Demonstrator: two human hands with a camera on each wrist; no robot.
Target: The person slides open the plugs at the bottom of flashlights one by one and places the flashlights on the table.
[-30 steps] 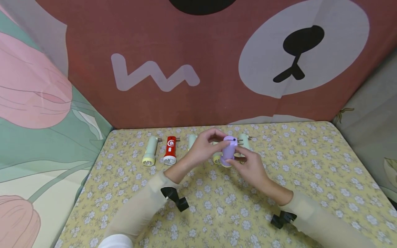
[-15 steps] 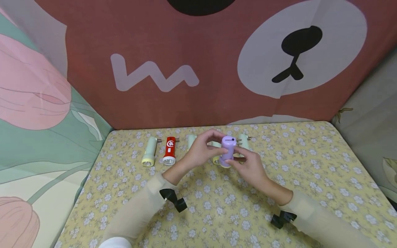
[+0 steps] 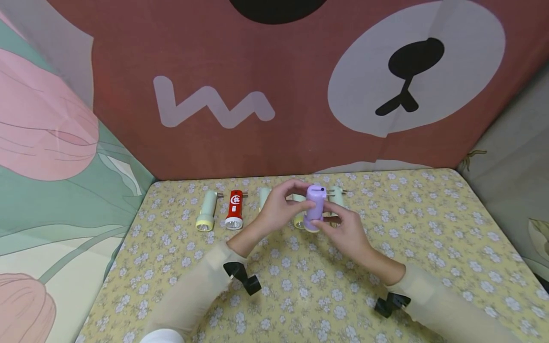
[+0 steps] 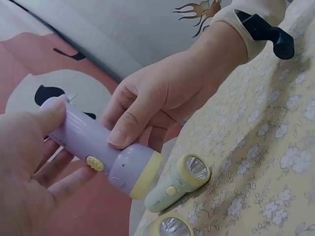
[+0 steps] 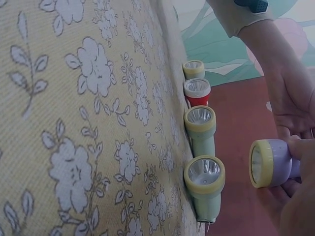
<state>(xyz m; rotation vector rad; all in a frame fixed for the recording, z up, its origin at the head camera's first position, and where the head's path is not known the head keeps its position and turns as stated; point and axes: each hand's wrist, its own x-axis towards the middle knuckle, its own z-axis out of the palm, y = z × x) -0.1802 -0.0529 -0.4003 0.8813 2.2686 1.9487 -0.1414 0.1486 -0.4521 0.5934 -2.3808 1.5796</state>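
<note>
A purple flashlight (image 3: pixel 315 205) with a yellow rim is held above the table, lens end down in the head view. Metal plug prongs stick out to the right near its upper end. My left hand (image 3: pixel 279 207) pinches that upper end, thumb on the body. Lower down, my right hand (image 3: pixel 346 229) grips the flashlight near its wide head. In the left wrist view, a yellow switch (image 4: pixel 95 163) shows on the body, touched by no thumb. The right wrist view shows the yellow-rimmed lens (image 5: pixel 257 163) facing away from the right hand.
Along the table's back edge lie a mint flashlight (image 3: pixel 208 209), a red flashlight (image 3: pixel 234 209) and more mint ones. My hands partly cover a mint flashlight (image 3: pixel 264 193), another (image 3: pixel 299 221) and a third (image 3: pixel 338 194). A flowered cloth (image 3: pixel 287 305) covers the table; printed fabric (image 3: pixel 296 143) hangs behind.
My left thumb has moved down from near the top of the purple flashlight. Its plug end has shifted slightly and now stands a little higher. The right hand keeps nearly the same place.
</note>
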